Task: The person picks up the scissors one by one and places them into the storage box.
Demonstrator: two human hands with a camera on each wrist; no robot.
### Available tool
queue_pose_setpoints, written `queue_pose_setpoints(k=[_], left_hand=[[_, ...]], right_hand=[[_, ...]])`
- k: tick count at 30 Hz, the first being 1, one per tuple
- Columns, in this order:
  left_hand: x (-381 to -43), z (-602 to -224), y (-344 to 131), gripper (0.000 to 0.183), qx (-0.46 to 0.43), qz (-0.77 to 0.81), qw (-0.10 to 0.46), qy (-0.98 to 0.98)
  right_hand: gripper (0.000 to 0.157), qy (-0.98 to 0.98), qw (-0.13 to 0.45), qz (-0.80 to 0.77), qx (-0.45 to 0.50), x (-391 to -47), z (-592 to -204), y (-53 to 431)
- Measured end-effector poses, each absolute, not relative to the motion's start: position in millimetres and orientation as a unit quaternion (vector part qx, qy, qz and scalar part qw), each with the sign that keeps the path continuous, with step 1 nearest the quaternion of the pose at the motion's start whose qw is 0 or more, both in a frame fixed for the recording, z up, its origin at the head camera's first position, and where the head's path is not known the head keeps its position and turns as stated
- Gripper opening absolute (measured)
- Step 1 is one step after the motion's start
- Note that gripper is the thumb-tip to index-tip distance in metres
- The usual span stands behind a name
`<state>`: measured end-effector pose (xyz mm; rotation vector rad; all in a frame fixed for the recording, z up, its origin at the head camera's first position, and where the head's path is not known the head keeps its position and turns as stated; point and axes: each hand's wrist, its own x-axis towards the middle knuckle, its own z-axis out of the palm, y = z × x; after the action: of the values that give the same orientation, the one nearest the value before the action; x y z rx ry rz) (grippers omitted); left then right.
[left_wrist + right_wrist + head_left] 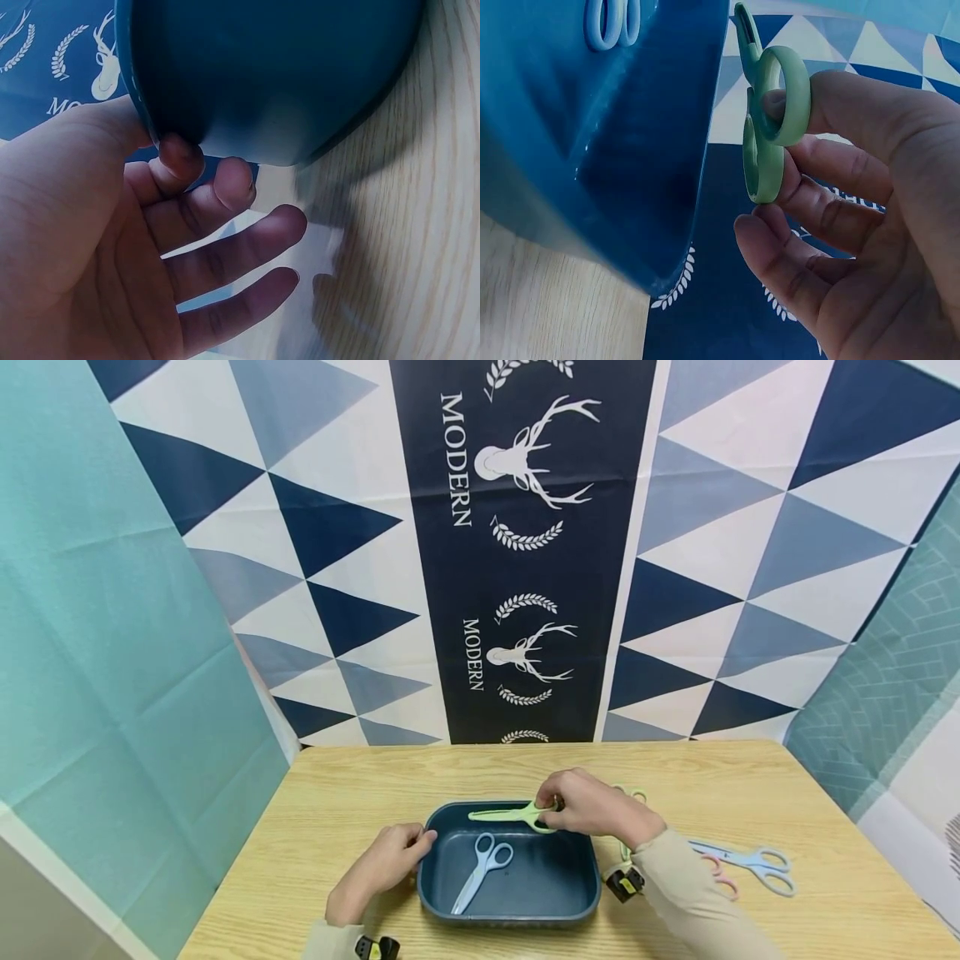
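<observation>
Green scissors are pinched by the handle loops in my right hand, held above the back right part of a dark blue tray. Their blades point left. In the right wrist view, the thumb goes into one green loop and fingers touch the other. My left hand pinches the tray's left rim between thumb and index finger, and its other fingers are spread below in the left wrist view. Light blue scissors lie inside the tray, loops toward the back.
On the wooden table right of the tray lie another pair of blue scissors, pink scissor loops and more green scissors, partly hidden by my right arm. A patterned cloth hangs behind the table.
</observation>
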<state>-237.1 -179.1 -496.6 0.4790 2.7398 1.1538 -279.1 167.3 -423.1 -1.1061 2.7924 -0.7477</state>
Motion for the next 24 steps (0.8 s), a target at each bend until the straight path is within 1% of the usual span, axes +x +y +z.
queue_pose_setpoints(k=[7,16,19,24], left_hand=[[-237.7,-496.4,-179.5,0.042,0.154,0.382,0.068,0.909],[-236.9,-497.0,-179.3,0.042,0.155,0.381,0.068,0.909],[-236.8,-496.7,-179.7,0.042,0.156,0.381,0.069,0.909],[-236.2,-496.6,-180.0,0.043,0.159,0.381,0.067,0.908]], right_hand=[[0.006,0.896,0.015,-0.241,-0.373,-278.2,-421.0,156.7],[0.006,0.898,0.041,-0.241,-0.367,-275.6,-421.8,145.5],[0.003,0.895,0.049,-0.244,-0.371,-275.0,-423.4,142.0],[0.005,0.892,0.061,-0.247,-0.373,-274.7,-428.4,135.7]])
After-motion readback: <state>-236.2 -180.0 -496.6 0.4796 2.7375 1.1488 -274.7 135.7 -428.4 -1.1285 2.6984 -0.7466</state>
